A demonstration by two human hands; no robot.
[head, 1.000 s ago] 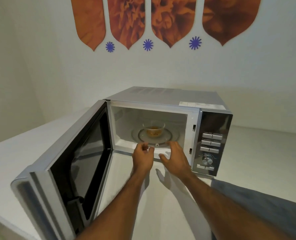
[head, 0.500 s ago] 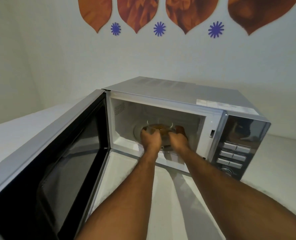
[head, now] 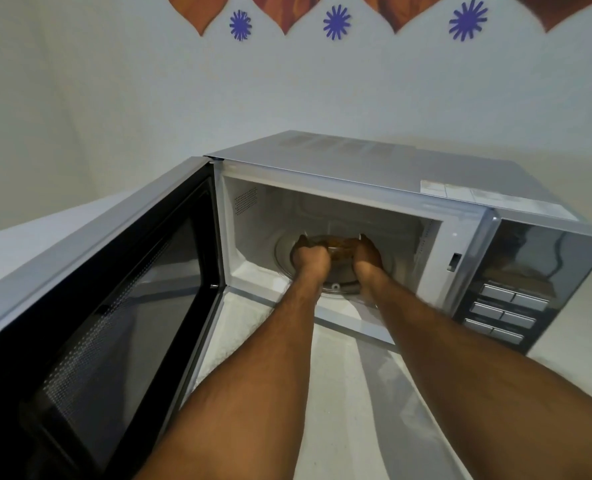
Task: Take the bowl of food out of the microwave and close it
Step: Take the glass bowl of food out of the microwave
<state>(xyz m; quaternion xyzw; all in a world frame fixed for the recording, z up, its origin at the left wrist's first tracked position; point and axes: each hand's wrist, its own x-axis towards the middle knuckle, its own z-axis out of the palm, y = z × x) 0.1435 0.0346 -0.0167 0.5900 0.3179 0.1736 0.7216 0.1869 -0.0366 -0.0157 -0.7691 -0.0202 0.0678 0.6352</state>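
A silver microwave (head: 408, 168) stands on a white counter with its door (head: 114, 289) swung wide open to the left. Inside, a small clear glass bowl (head: 339, 245) holding orange-brown food sits on the glass turntable (head: 336, 292). Both my arms reach into the cavity. My left hand (head: 310, 258) wraps the bowl's left side and my right hand (head: 369, 256) wraps its right side. My hands hide most of the bowl, and only its rim and some food show between them.
The control panel (head: 505, 306) with buttons is on the microwave's right front. The white counter (head: 339, 393) stretches below the open cavity. The open door blocks the left side. A white wall with orange and blue decorations rises behind.
My hands went from the cavity's front edge into the microwave and closed around the bowl. The view has moved closer to the microwave.
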